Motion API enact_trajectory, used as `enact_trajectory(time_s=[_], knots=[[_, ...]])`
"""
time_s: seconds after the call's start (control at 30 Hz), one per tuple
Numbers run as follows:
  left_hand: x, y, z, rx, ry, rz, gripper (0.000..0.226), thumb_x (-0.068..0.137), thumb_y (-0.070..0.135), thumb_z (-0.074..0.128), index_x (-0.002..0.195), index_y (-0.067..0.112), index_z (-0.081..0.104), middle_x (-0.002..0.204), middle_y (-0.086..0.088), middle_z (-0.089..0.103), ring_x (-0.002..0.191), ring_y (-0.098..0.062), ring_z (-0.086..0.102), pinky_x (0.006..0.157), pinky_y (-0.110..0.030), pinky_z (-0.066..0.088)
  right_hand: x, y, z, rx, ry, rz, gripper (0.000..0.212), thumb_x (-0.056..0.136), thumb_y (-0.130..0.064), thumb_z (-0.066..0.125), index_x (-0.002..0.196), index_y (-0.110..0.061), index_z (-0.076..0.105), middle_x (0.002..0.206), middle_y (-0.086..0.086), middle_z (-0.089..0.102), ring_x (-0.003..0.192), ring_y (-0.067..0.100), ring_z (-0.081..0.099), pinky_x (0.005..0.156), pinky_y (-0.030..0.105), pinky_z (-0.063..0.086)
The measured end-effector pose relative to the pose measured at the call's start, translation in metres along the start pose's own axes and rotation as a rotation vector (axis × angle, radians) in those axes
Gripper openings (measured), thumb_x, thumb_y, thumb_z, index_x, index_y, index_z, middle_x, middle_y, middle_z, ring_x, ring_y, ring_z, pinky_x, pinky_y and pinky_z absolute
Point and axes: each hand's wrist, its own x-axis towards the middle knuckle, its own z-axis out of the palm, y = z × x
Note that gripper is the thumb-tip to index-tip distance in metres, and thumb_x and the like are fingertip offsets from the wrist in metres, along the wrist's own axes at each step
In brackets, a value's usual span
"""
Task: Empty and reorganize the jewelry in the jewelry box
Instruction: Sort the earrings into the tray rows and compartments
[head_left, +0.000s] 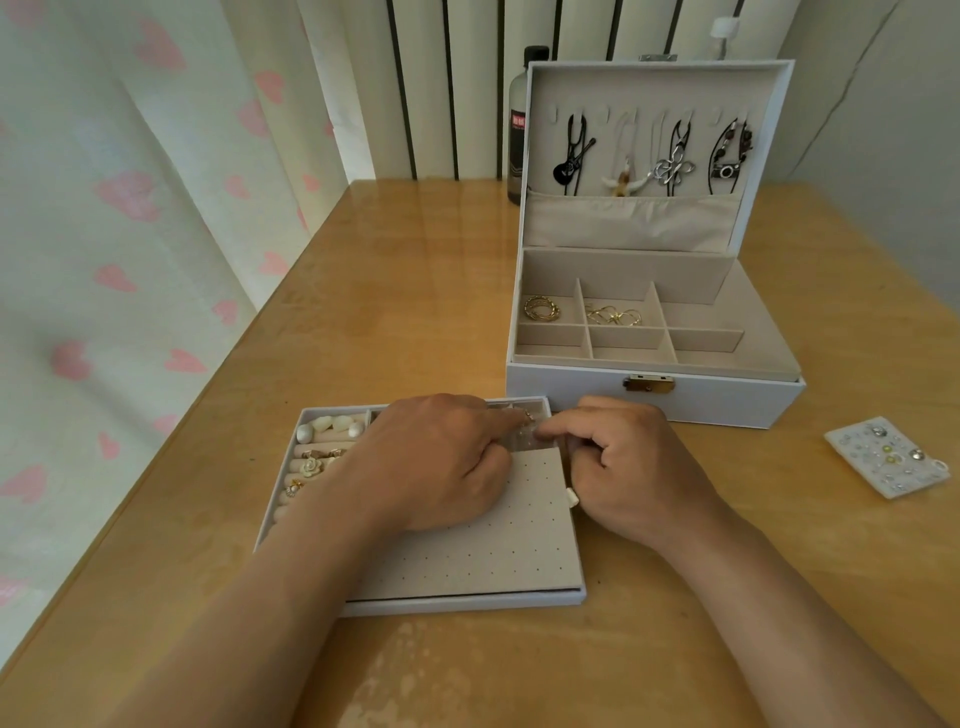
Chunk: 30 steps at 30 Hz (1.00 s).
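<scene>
Wooden table (415, 291), curtain to the left. At back right stands the jewelry box (727, 410), white, lid up, with necklaces hanging inside the lid. Gold rings lie in two of its rear compartments; the other compartments in view look bare.

Nearer, front centre, the lift-out tray (467, 605) lies flat on the table. Ring rolls with a few pieces on the left, a dotted earring panel (498, 545) on the right, no studs on the part in view.

Both hands work over the tray's far right corner. Left hand (431, 462): fingers curled, tips pinching the left end of a clear strip (530, 441). Right hand (634, 467): thumb and forefinger pinching the right end.

The strip runs left to right between the two hands, just above the panel. A small gold speck shows at the left fingertips, too small to name.

Judgement: earrings are coming off the strip for the panel. The left fingers are nearer that piece, and the panel holes lie directly below and toward the person.

A card of studs (888, 457) waits well to the right.
</scene>
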Motion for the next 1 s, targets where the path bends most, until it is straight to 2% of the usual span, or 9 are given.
enact_trajectory(time_s=[0.17,0.3,0.4,0.47,0.57,0.63,0.7,0.77,1.0], knots=[[-0.0015,-0.0007,-0.0027,-0.07,0.038,0.028,0.048,0.083,0.031,0.029,0.104,0.022,0.071,0.078,0.004,0.063,0.069,-0.015,0.055,0.061,-0.034,0.049,-0.001,-0.0039,-0.0034,0.009,-0.033,0.032,0.047,0.081,-0.009,0.043,0.115,-0.019,0.075,0.083,-0.03,0.057,0.076,-0.008,0.056,0.067,0.005,0.04],[-0.0014,0.0016,-0.0019,-0.065,0.031,0.099,0.045,0.084,0.028,0.034,0.097,0.02,0.076,0.073,-0.001,0.052,0.07,-0.014,0.048,0.061,-0.033,0.042,-0.0007,-0.0044,-0.0004,-0.052,-0.083,0.057,0.046,0.087,-0.003,0.05,0.123,-0.022,0.071,0.11,-0.006,0.074,0.096,0.01,0.066,0.079,0.021,0.05],[-0.0009,0.0003,-0.0003,-0.056,0.018,0.108,0.046,0.085,0.029,0.035,0.099,0.022,0.077,0.075,-0.003,0.049,0.073,-0.014,0.046,0.063,-0.028,0.036,0.0003,-0.0056,-0.0018,-0.034,-0.076,0.074,0.048,0.089,0.002,0.051,0.128,-0.021,0.068,0.092,-0.021,0.068,0.077,-0.013,0.056,0.069,0.002,0.035],[-0.0009,0.0009,-0.0003,-0.061,0.008,0.116,0.046,0.085,0.029,0.035,0.099,0.022,0.078,0.075,-0.002,0.049,0.073,-0.012,0.045,0.063,-0.027,0.035,-0.0004,-0.007,-0.0041,-0.024,-0.093,0.075,0.053,0.088,0.002,0.05,0.131,-0.025,0.065,0.08,-0.033,0.054,0.075,-0.019,0.052,0.066,0.001,0.037],[-0.0012,0.0023,-0.0014,-0.09,0.01,0.117,0.045,0.083,0.029,0.035,0.094,0.017,0.077,0.073,-0.002,0.049,0.071,-0.012,0.046,0.063,-0.03,0.039,0.0001,-0.0079,-0.0021,-0.064,-0.129,0.066,0.055,0.087,-0.002,0.05,0.134,-0.028,0.063,0.111,-0.015,0.072,0.098,0.003,0.065,0.081,0.022,0.053],[-0.0009,0.0027,-0.0025,-0.11,0.029,0.095,0.044,0.081,0.028,0.037,0.098,0.015,0.076,0.073,-0.002,0.051,0.071,-0.014,0.049,0.063,-0.031,0.041,0.0002,-0.0078,-0.002,-0.068,-0.131,0.07,0.054,0.087,-0.002,0.05,0.135,-0.026,0.063,0.106,-0.011,0.073,0.093,0.007,0.065,0.075,0.022,0.05],[-0.0007,0.0029,-0.003,-0.099,0.038,0.08,0.047,0.08,0.028,0.037,0.105,0.014,0.075,0.074,-0.003,0.053,0.071,-0.018,0.051,0.063,-0.033,0.043,-0.0001,-0.0089,-0.0041,-0.036,-0.107,0.067,0.053,0.087,0.003,0.05,0.132,-0.022,0.064,0.08,-0.028,0.057,0.074,-0.008,0.057,0.064,0.005,0.036],[-0.0005,0.0033,-0.0021,-0.073,0.031,0.081,0.052,0.08,0.029,0.036,0.114,0.015,0.074,0.073,-0.003,0.051,0.069,-0.02,0.05,0.062,-0.034,0.043,-0.0007,-0.0086,-0.0067,-0.012,-0.057,0.041,0.048,0.086,0.005,0.05,0.123,-0.017,0.07,0.07,-0.034,0.042,0.069,-0.017,0.052,0.06,0.001,0.036],[0.0018,0.0,0.0043,0.001,0.024,0.059,0.06,0.084,0.035,0.031,0.133,0.022,0.063,0.08,-0.003,0.046,0.075,-0.024,0.049,0.072,-0.04,0.046,0.001,-0.006,-0.0022,-0.051,-0.024,-0.006,0.04,0.077,-0.005,0.045,0.092,-0.015,0.081,0.076,-0.012,0.067,0.064,-0.005,0.048,0.058,0.001,0.036]])
